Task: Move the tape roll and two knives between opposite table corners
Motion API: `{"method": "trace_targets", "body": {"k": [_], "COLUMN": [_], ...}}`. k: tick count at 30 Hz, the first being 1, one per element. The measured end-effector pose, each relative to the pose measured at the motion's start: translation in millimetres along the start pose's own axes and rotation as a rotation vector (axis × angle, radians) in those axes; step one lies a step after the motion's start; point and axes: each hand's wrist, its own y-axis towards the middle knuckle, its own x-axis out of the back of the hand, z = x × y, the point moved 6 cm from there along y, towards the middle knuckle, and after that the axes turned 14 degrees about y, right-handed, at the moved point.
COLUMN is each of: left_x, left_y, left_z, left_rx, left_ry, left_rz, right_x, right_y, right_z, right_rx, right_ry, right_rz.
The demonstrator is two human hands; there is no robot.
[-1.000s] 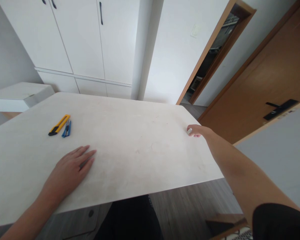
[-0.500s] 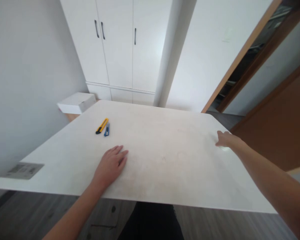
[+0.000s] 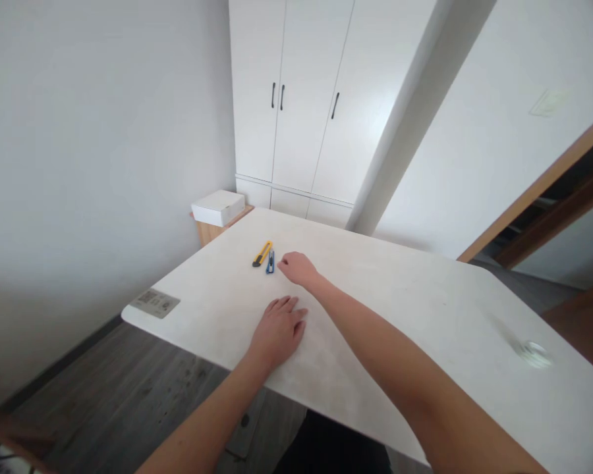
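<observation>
My left hand lies flat on the white table near its front edge, fingers spread and holding nothing. Reaching across in front of me, my right hand is just right of a small blue utility knife. Its fingers are loosely curled, with a small gap at the thumb and nothing visible in them; it appears just apart from the knife. A larger yellow utility knife with a black end lies beside the blue one, on its left. A clear glass object rests at the table's right side.
A printed grey label is on the table's left corner. Past the left edge, a white box sits on a wooden stand. A white cabinet and a sloping grey pillar stand behind the table.
My right hand has left the glass object at the right and swung left to beside the blue knife. My left hand stays on the table. The view has turned left.
</observation>
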Motion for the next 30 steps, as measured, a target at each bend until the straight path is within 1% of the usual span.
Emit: {"method": "trace_targets", "body": {"k": [2,4,6,9,11,16,19,21,23,25,27,29,30], "left_x": [1.2,1.1,-0.3,-2.3,-3.1,-2.4,-2.3,-2.9,-3.3,-5.1,-8.7,-14.7,-17.4], "left_y": [0,1,1,1,1,1,2,2,2,2,2,1,1], "left_z": [0,1,3,3,2,4,4,4,3,3,4,4,5], "left_rx": [0.0,0.0,-0.003,-0.044,-0.074,-0.063,-0.037,-0.032,-0.057,-0.078,-0.085,-0.116,-0.12], "left_ry": [-0.032,-0.079,-0.126,-0.147,-0.144,-0.16,-0.136,-0.108,-0.094,-0.011,0.067,0.108,0.124], "left_rz": [-0.025,-0.051,-0.069,-0.086,-0.091,-0.132,-0.114,-0.071,-0.044,-0.041,-0.057,-0.061,-0.067], "right_x": [-18,-31,-42,-55,-60,-67,-66,-59,-46,-26,-1,30,47], "right_y": [31,57,77,94,99,99,86,68,41,4,-43,-101,-134], "right_z": [30,47,55,53,51,61,64,58,40,5,-46,-112,-149], "right_rx": [-0.053,-0.107,-0.153,-0.223,-0.235,-0.11,-0.07,-0.042,-0.003,0.026,0.021,-0.041,-0.106], "right_ry": [0.049,0.087,0.1,0.079,0.063,0.036,0.051,0.06,0.065,0.059,0.048,0.029,0.006], "right_rz": [0.009,0.019,0.04,0.065,0.064,0.067,0.112,0.105,0.053,-0.01,-0.059,-0.093,-0.11]}}
